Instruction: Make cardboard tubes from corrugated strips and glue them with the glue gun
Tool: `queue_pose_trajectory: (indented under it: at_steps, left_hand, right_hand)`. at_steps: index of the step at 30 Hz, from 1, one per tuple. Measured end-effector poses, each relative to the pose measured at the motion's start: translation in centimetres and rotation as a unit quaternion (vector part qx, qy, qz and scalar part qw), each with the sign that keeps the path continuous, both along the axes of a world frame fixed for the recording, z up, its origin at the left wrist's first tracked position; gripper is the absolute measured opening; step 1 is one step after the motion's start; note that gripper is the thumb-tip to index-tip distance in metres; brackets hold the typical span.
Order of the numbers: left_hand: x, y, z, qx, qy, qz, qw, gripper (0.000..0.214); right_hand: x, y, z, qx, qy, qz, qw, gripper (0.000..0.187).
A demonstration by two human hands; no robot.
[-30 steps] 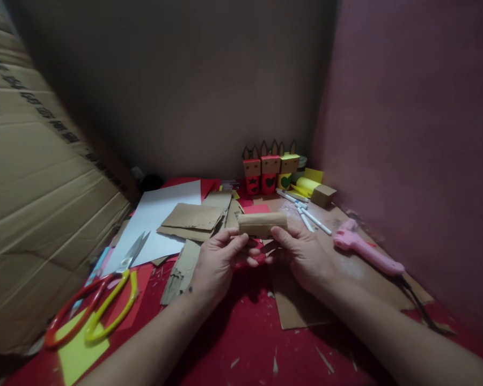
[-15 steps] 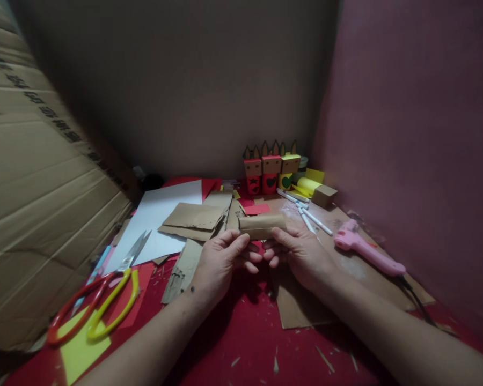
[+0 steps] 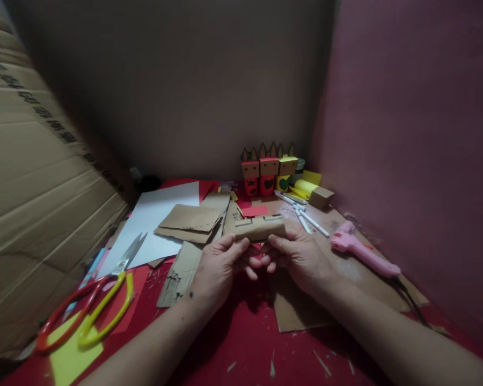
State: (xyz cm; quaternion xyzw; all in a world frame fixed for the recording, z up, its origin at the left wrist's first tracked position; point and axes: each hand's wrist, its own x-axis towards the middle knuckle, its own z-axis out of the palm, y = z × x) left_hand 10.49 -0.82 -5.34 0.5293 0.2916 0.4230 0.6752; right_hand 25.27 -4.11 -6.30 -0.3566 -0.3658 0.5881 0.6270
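A small folded strip of brown cardboard is held up between both hands, with dark printed lines on its upper face. My left hand pinches its left end between thumb and fingers. At the right end, my right hand grips it the same way. Below and behind the right hand lies a flat cardboard piece. Several cut cardboard pieces are stacked beyond my left hand, and a torn-edged piece lies beside that wrist.
Scissors with red and yellow handles lie at left on white paper. A pink glue gun rests at right near white pens. Decorated red and yellow paper tubes stand at the back. A large cardboard sheet rises on the left.
The cardboard strip has been tipped in my fingers, so dark printed lines now show on top. Both hands keep their grip. The view has shifted slightly.
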Motion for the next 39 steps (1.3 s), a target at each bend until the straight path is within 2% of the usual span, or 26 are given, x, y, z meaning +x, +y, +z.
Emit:
queue_pose_trajectory:
  at_steps: [4, 9, 16, 22, 25, 27, 29, 31, 34, 37, 39]
  left_hand:
    - [-0.2, 0.2, 0.0, 0.006, 0.023, 0.019, 1.000, 0.014]
    - [-0.3, 0.2, -0.1, 0.053, 0.041, 0.011, 0.998, 0.016]
    - [-0.2, -0.2, -0.1, 0.016, 0.057, 0.034, 0.998, 0.021]
    - [0.0, 0.2, -0.4, 0.001, 0.018, -0.002, 1.000, 0.025]
    - [-0.2, 0.3, -0.3, 0.029, 0.054, 0.007, 0.998, 0.024]
    - [-0.4, 0.4, -0.3, 0.095, 0.103, 0.030, 0.990, 0.023]
    - [-0.7, 0.6, -0.4, 0.204, 0.163, 0.071, 0.963, 0.021]
    - [-0.9, 0.8, -0.6, 0.325, 0.209, 0.097, 0.917, 0.019]
    - [-1.2, 1.0, -0.9, 0.476, 0.237, 0.105, 0.840, 0.013]
    - [-1.2, 1.0, -1.1, 0.577, 0.263, 0.113, 0.765, 0.011]
    - [-1.2, 0.8, -1.1, 0.607, 0.285, 0.116, 0.733, 0.012]
  right_hand:
    - [0.0, 0.0, -0.1, -0.011, 0.004, 0.035, 0.999, 0.025]
    - [-0.1, -0.2, 0.0, -0.002, 0.006, 0.015, 1.000, 0.025]
    - [-0.9, -0.1, -0.1, 0.006, -0.034, -0.027, 0.999, 0.024]
    - [-0.8, 0.0, -0.4, 0.005, -0.031, -0.036, 0.999, 0.020]
    - [-0.8, 0.0, -0.5, 0.000, -0.027, -0.023, 0.999, 0.020]
    - [-0.8, 0.0, -0.3, 0.013, -0.015, -0.011, 1.000, 0.022]
    - [-0.6, 0.0, -0.1, 0.028, 0.009, -0.011, 1.000, 0.026]
    - [-0.3, 0.0, 0.1, 0.040, 0.035, -0.021, 0.998, 0.026]
    - [0.1, 0.1, 0.3, 0.047, 0.052, -0.038, 0.997, 0.025]
    - [0.2, 0.1, 0.1, 0.028, 0.034, -0.034, 0.998, 0.030]
    - [0.2, 0.1, 0.0, 0.015, 0.003, -0.045, 0.999, 0.039]
